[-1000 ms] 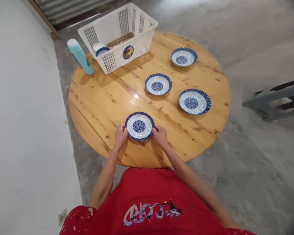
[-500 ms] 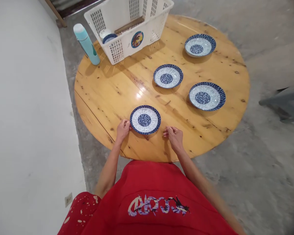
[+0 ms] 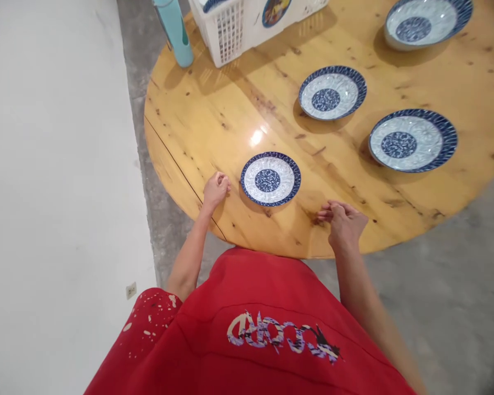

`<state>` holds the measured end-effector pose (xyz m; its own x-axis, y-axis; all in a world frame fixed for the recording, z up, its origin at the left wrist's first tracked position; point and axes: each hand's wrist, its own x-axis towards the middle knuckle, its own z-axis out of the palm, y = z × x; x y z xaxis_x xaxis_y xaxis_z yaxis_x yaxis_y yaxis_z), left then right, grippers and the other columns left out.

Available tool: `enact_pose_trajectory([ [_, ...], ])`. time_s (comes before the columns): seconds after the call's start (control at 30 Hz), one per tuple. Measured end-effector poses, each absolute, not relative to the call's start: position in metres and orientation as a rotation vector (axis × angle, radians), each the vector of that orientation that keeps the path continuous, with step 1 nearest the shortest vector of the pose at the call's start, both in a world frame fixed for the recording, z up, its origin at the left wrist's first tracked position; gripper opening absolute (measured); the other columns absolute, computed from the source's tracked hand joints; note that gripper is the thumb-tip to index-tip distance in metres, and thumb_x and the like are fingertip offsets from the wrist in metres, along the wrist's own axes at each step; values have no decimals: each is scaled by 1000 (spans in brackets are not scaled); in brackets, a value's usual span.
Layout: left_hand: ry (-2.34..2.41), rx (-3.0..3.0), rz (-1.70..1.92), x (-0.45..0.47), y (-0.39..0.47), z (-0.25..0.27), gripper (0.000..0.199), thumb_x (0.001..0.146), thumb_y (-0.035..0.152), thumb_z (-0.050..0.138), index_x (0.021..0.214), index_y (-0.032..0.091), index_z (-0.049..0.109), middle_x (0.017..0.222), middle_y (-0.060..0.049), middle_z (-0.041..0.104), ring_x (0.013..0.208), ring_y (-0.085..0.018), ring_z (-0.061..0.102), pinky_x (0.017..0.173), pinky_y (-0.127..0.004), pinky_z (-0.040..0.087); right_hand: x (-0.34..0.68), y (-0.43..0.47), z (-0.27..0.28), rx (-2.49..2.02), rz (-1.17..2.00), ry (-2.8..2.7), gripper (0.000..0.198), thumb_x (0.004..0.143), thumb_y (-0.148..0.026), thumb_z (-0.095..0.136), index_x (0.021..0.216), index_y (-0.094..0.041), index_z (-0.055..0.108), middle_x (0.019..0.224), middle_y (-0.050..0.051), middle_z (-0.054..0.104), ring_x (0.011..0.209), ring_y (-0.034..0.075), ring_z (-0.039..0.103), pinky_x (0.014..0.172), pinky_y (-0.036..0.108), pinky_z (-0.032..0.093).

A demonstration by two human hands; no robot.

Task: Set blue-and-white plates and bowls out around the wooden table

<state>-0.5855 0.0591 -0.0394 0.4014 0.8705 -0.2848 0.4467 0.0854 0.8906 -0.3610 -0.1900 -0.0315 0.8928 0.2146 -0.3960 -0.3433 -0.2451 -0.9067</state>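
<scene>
A shallow blue-and-white patterned plate (image 3: 270,179) lies on the round wooden table (image 3: 214,137) in front of me. My left hand (image 3: 216,188) is just to its left, apart from the rim, its fingers curled in with nothing visible in them. To the right of that plate, my right hand (image 3: 344,219) hovers low over the wood, fingers partly stretched towards the left and holding nothing. Farther back are a second patterned plate (image 3: 332,92) and, more to the right, a deeper-looking dish (image 3: 414,140). Neither hand touches any of them.
Another blue-rimmed bowl (image 3: 428,23) sits at the back right, cut by the frame. A white plastic basket (image 3: 230,33) and a light blue bottle (image 3: 175,34) stand at the back left. A white wall (image 3: 57,164) runs along the left.
Both hands have drawn away from the near plate, the left to its left and the right farther right. The view has shifted closer, so the basket and bottle are now cut off above.
</scene>
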Motion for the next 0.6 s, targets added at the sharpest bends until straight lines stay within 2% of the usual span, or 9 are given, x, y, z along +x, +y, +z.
enact_pose_trajectory([
  [0.2, 1162, 1505, 422, -586, 45, -44, 10, 93, 25, 51, 85, 19, 54, 76, -2, 68, 62, -12, 67, 61, -23, 53, -362, -193, -14, -1760, 447, 155, 13, 74, -12, 55, 79, -11, 68, 66, 2, 65, 45, 9, 56, 47, 21, 48],
  [0.4, 1216, 1461, 451, -603, 42, -53, 10, 93, 25, 52, 86, 18, 55, 77, -3, 68, 62, -11, 66, 61, -22, 53, -351, -221, -5, -1835, 318, 183, 15, 76, -10, 53, 77, -15, 67, 66, 3, 65, 49, 11, 59, 49, 22, 50],
  [0.6, 1191, 1455, 431, -591, 31, -44, 14, 95, 27, 50, 85, 19, 54, 76, -2, 68, 62, -10, 66, 59, -20, 51, -345, -222, -10, -1864, 358, 188, 17, 77, -9, 51, 78, -15, 67, 67, 3, 64, 49, 11, 58, 51, 23, 49],
])
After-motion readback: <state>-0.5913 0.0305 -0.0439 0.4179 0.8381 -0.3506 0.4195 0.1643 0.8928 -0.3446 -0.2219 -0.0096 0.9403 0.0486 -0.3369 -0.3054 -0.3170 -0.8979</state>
